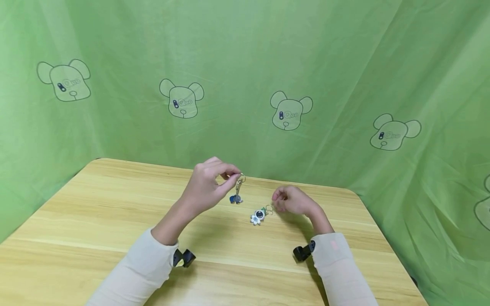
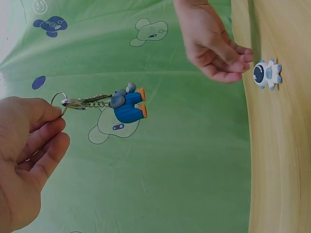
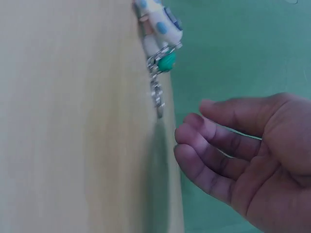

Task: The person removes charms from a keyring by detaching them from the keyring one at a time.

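My left hand (image 1: 206, 187) pinches the metal ring of a keychain between thumb and forefinger. From that ring hangs a blue and grey figure (image 2: 129, 107) with orange feet, on a short chain with a clasp, above the table. A white astronaut keychain (image 1: 257, 216) lies on the table between the hands, its ring pointing toward my right hand (image 1: 292, 200). That hand hovers just right of the ring with loosely bent fingers and holds nothing. In the right wrist view, the astronaut's chain and a green bead (image 3: 166, 61) show beside the fingertips, apart from them.
The wooden table (image 1: 115, 204) has rounded far corners. Behind it hangs a green cloth (image 1: 237, 51) printed with bear heads, close to the table's back edge. A black camera mount sits at each wrist, on light sleeves (image 1: 134, 263).
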Demonstrator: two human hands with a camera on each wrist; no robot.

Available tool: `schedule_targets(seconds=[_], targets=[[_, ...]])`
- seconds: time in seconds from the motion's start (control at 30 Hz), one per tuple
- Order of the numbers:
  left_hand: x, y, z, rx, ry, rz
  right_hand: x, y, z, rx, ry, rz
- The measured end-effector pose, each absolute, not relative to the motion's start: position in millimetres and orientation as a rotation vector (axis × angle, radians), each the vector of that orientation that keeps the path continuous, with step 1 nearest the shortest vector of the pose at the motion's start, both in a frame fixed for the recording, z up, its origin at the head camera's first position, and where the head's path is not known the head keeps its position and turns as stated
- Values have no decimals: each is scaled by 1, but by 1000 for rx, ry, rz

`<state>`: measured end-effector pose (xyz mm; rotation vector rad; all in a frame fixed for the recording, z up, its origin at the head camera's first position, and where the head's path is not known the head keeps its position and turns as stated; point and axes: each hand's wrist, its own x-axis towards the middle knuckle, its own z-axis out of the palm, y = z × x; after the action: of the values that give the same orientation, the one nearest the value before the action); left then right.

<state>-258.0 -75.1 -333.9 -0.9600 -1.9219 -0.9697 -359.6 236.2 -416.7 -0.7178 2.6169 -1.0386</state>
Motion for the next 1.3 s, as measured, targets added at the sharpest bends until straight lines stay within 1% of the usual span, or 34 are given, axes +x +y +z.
schedule_targets(seconds=[0.23, 0.37, 0.7, 0.93, 1.1, 1.3], targets=[[-261, -75, -336, -948, -1955, -962, -351, 224, -398, -819, 2665, -1197], [-262, -74, -337, -944, -1973, -960, -340, 213, -385, -867, 2727, -1226], [-262, -73, -337, -935, -2023, -948, -311, 185, -358, -1089, 2840, -1282], [-261, -74, -339, -930, -2075, -930, -292, 168, -348, -1314, 2820, -1279], [-261, -74, -340, -936, -2078, -930, -282, 157, -346, -1398, 2811, -1294], [-260, -73, -340, -932, -2085, -934, -280, 148, -352, -1471, 2821, -1322]])
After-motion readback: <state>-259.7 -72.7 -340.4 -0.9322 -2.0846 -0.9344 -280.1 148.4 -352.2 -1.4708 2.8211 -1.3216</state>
